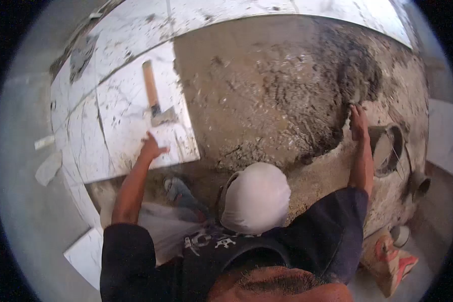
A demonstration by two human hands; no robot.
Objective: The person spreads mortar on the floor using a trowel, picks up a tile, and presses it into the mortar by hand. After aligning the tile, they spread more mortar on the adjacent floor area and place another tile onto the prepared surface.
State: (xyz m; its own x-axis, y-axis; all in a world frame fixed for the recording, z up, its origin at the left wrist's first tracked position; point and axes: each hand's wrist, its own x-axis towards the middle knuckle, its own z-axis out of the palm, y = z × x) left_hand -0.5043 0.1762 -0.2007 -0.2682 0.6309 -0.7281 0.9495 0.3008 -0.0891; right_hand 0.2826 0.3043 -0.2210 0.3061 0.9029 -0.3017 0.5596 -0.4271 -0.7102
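My left hand [152, 148] hovers over or rests on a white marbled tile [128, 116], its fingers spread and holding nothing. Just beyond its fingertips lies a tool with a wooden handle [150, 83] and a dirty metal head [164, 117]. On the right, my right hand [358, 121] reaches to the edge of the wet grey-brown mortar [251, 95], fingers stretched out along the rough dark rim. Nothing shows in its grip. The mortar spreads between both hands, beside the tile.
A round white form [261, 198] is low in the centre, near a foot [173, 187]. A round pipe opening [387, 151] stands right of my right hand. Laid tiles [226, 9] border the mortar at the top. A torn bag [387, 261] lies at bottom right.
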